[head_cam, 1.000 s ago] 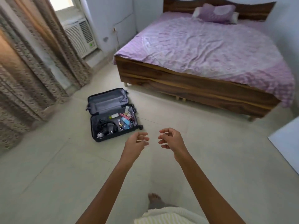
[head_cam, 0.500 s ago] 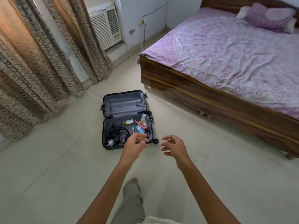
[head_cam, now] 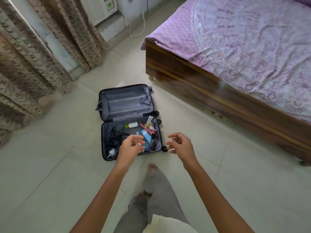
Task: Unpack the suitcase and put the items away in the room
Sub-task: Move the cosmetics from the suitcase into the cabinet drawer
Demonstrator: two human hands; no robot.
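Both bare arms reach forward from 6 o'clock, elbows nearly straight. The left hand hangs over the near half of the suitcase, palm turned inward, fingers loosely curled and holding nothing. The right hand is level with it at 3 o'clock of the case, just past the near corner wheel, its fingers also slack, half curled and empty. The suitcase lies open flat on the tiled floor in the middle of the view, at 9 o'clock of the bed corner and near it. Its two halves stack from 6 to 12 o'clock, while each half's long side runs from 9 to 3 o'clock; the wheels point to 3 o'clock and a strap handle sits at 9 o'clock. The far half shows grey lining. The near half holds black cables and a white charger at its 9 o'clock side, a small bottle at 12 o'clock, and red boxes with a blue tube toward 3 o'clock. Curtains hang at 10 o'clock.
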